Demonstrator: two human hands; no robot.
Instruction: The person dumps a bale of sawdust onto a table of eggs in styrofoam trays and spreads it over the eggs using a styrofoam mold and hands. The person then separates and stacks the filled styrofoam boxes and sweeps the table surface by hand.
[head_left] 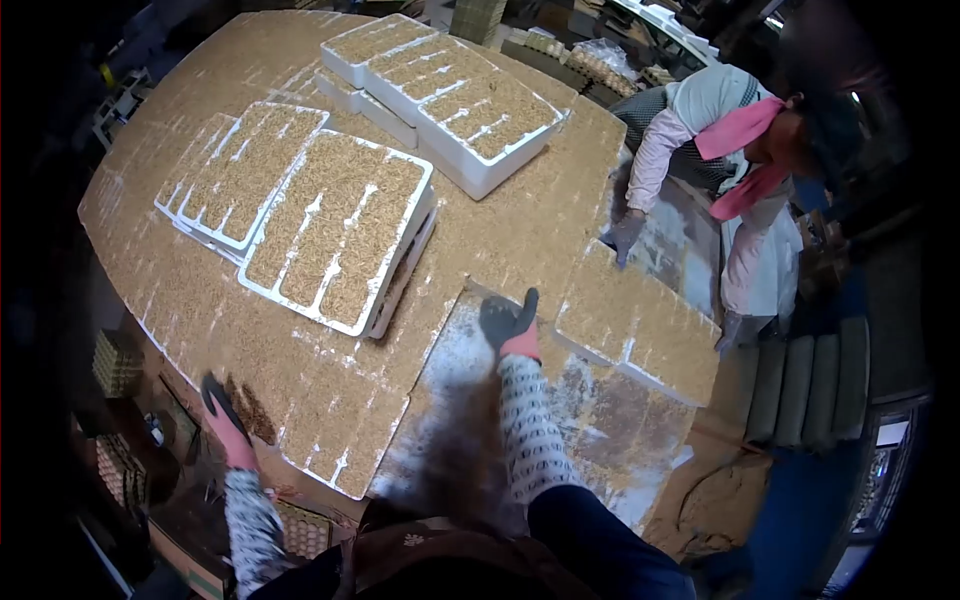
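Observation:
My left hand (228,420), in a dark-palmed glove with a pink cuff, is at the near left edge of a broad surface of husk-filled white foam boxes (335,430). Its fingers are stretched out, and I see nothing in them. My right hand (510,325), gloved alike, is over the bare whitish patch (450,345) beside the boxes' edge. Its thumb stands apart from the fingers, and it appears to hold nothing. To its right lies a husk-filled white foam box (640,320), with a co-worker's gloved hands at its far side.
Stacked husk-filled foam boxes (345,225) rise at the left middle, and more boxes (480,110) at the back. A co-worker (710,140) leans in from the right. Egg trays (118,365) stand at the lower left; rolled grey-green mats (805,390) stand at the right.

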